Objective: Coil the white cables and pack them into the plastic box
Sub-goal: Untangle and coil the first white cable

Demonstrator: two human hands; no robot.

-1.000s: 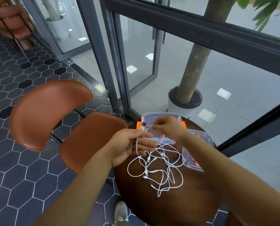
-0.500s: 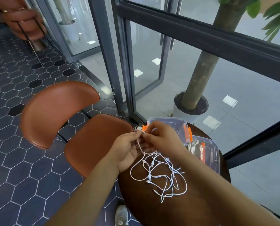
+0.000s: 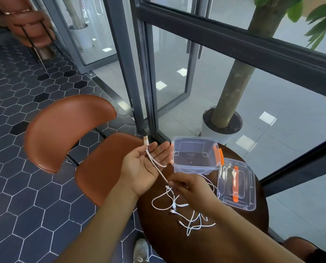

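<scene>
- white cables [image 3: 174, 206] – loose tangle on the round dark worktop [image 3: 168, 243], near side of the plastic box [image 3: 187, 168], just below and right of the right hand [image 3: 188, 188]; part of the tangle runs under that hand and forearm
- stretched cable [image 3: 154, 162] – one strand lifted off the tangle, running far-left from the right hand across the left hand [image 3: 143, 166]
- left hand: palm up, spread flat, fingers straight, held over the worktop's left edge, just left of the box; strand lies along the palm and fingers, no finger visibly curled round it
- USB plug [image 3: 146, 140] – sticks out past the left fingertips, pointing far
- second short loop of cable branches off on the palm towards the box side
- right hand: knuckles up, fingers curled, pinching the stretched cable at its near end, right where a small connector joins the tangle
- hands are near each other, strand nearly taut between them
- plastic box: clear, orange latches, open top, upright at the worktop's far edge
- lid [image 3: 247, 186] – clear with an orange handle, lying flat, touching the box's near-right corner
- brown chair [image 3: 69, 128] left of the worktop; potted tree [image 3: 232, 92] behind glass, far right
</scene>
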